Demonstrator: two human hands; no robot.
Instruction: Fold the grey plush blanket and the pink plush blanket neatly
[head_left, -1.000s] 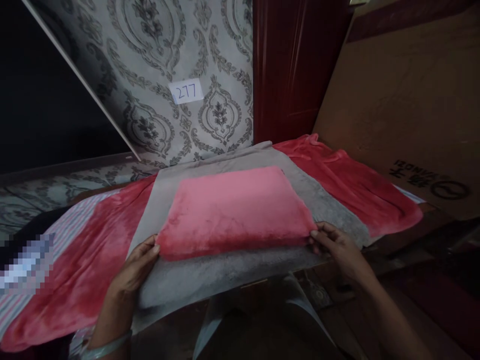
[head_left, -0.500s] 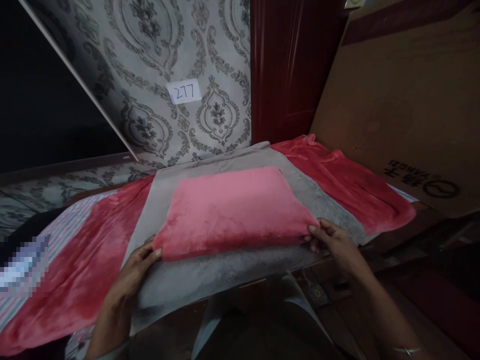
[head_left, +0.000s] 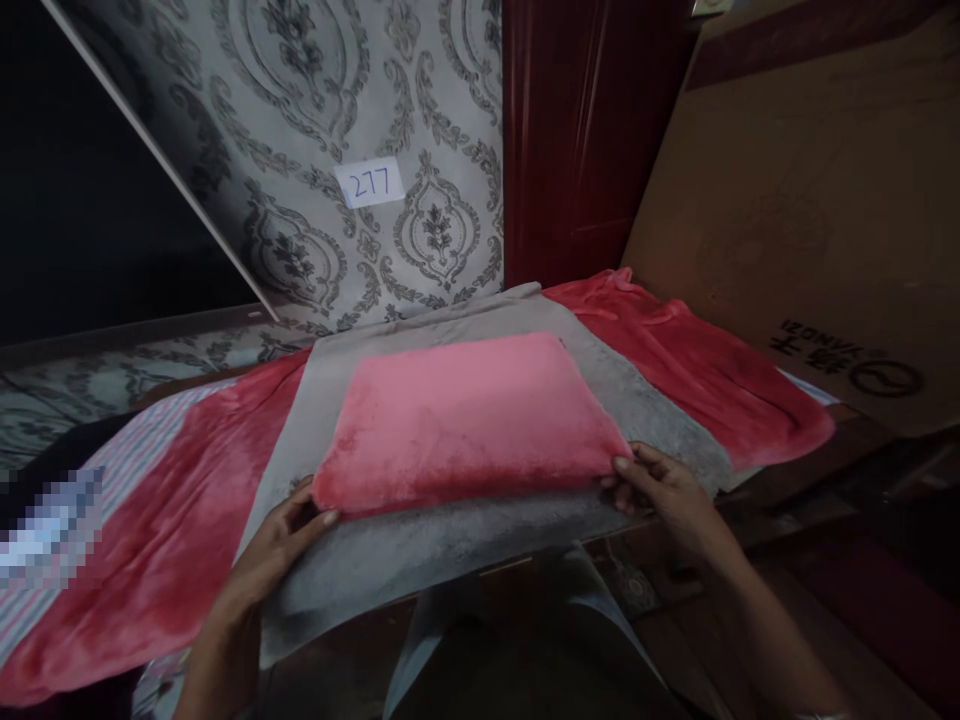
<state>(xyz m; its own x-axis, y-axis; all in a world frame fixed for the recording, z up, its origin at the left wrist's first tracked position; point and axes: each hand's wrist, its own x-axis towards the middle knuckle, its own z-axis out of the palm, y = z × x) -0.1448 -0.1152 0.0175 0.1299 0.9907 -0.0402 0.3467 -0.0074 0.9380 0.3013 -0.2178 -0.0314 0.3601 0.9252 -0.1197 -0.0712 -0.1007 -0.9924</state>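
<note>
A pink plush cloth (head_left: pixel 472 410), shaped into a thick rectangle that looks folded, lies flat on a grey plush cloth (head_left: pixel 420 550). At its near left corner, my left hand (head_left: pixel 289 525) is closed on the edge, thumb in front and the fingertips partly hidden. My right hand (head_left: pixel 656 480) pinches the near right corner between thumb and fingers. The near edge between both hands is fairly straight and darker red than the top.
Red plush fabric (head_left: pixel 180 500) spreads over striped cloth (head_left: pixel 142 440) on the table. A large cardboard box (head_left: pixel 810 220) stands at the right. Behind are a patterned wall (head_left: pixel 300 130) with a card marked 277 (head_left: pixel 373 182) and a dark screen (head_left: pixel 97 200) at the left.
The pulled-out near corners of the pink cloth have drawn in and look rounder. My right hand has shifted slightly inward, and my left thumb has moved a little right along the edge.
</note>
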